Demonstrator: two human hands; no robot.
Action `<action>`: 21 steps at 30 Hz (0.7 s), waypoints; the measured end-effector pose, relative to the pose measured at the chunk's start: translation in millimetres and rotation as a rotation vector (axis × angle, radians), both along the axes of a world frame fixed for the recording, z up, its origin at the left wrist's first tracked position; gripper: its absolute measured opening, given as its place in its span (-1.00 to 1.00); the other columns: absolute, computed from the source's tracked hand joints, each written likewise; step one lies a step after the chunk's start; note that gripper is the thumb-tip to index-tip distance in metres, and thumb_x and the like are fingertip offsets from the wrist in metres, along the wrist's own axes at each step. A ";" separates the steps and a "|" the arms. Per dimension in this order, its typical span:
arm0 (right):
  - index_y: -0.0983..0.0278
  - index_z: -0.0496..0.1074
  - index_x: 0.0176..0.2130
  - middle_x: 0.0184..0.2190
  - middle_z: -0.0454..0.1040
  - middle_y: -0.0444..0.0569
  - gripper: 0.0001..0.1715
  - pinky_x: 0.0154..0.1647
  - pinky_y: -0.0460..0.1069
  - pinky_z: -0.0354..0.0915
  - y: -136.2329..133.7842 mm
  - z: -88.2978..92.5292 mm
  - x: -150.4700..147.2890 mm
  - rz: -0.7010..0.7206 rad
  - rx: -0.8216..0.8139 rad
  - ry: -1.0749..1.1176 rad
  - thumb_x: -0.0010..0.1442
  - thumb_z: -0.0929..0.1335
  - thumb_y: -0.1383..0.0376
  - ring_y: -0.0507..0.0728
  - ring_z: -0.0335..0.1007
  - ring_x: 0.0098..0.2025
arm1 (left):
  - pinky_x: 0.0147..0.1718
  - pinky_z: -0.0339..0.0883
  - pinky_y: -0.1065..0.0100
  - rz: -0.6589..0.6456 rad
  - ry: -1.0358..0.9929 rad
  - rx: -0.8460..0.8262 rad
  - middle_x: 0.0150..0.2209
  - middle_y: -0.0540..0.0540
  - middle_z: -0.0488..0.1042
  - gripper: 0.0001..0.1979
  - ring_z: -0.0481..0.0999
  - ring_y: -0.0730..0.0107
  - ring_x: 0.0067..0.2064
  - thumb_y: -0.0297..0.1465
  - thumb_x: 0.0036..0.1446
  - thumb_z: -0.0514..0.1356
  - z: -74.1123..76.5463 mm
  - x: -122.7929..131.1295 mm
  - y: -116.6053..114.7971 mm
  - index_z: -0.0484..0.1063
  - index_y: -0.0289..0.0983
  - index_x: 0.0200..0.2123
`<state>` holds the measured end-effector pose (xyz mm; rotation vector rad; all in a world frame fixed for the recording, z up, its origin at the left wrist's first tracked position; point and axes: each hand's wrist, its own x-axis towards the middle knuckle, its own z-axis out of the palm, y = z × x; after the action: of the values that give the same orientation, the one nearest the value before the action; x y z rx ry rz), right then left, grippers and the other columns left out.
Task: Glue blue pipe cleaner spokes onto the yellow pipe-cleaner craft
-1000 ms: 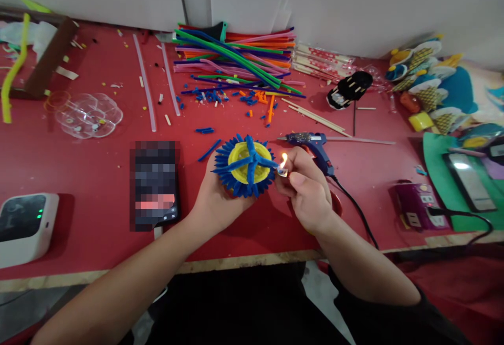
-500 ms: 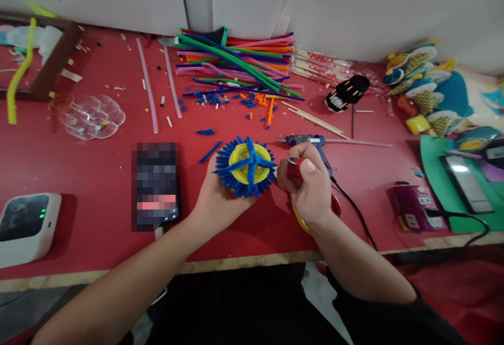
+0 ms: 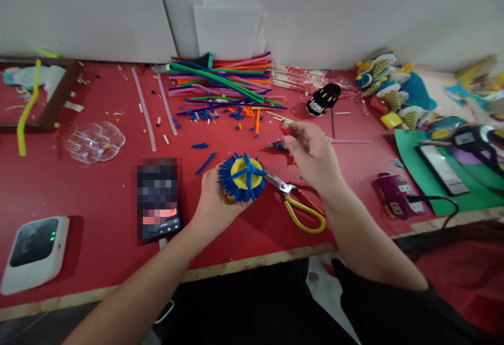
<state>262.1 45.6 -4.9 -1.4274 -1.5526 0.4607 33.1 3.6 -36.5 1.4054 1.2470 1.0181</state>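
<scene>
My left hand (image 3: pixel 214 195) is closed around a fringed blue and yellow pipe-cleaner craft (image 3: pixel 246 177), with a blue cross of strips over its yellow ring. My right hand (image 3: pixel 315 153), raised to the right of it, pinches a red lighter (image 3: pixel 286 128) with a metal top. Below my right hand lie scissors (image 3: pixel 303 211) with one yellow and one red handle, their blades pointing toward the craft. A glue gun (image 3: pixel 279 146) lies behind my right hand, mostly hidden by it. Short blue pipe-cleaner pieces (image 3: pixel 206 163) lie just beyond my left hand.
Bundled colourful pipe cleaners (image 3: pixel 224 80) lie at the back, with clippings in front. A black craft figure (image 3: pixel 323 98) stands right of them. A phone (image 3: pixel 159 200), a clear flower-shaped tray (image 3: pixel 96 143) and a white device (image 3: pixel 37 253) are left; a purple power block (image 3: pixel 397 195) is right.
My right hand has moved away from the craft, up and to the right, with the lighter. The scissors have come into fuller view. The camera view has shifted.
</scene>
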 end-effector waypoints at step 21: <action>0.33 0.60 -0.01 -0.03 0.63 0.24 -0.67 0.14 0.18 0.35 26.3 22.2 38.8 -0.080 -0.347 -0.843 0.35 0.31 0.32 0.36 0.51 0.09 | 0.43 0.12 -0.29 -0.312 0.703 0.044 0.52 -0.58 0.02 -0.01 0.00 -0.35 0.56 -0.40 0.12 0.20 42.9 -53.3 -31.1 -0.20 -0.48 0.52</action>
<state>300.9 71.9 17.3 -2.1088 -2.1207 0.0588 -20.2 -27.5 6.4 2.0104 1.4245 0.3334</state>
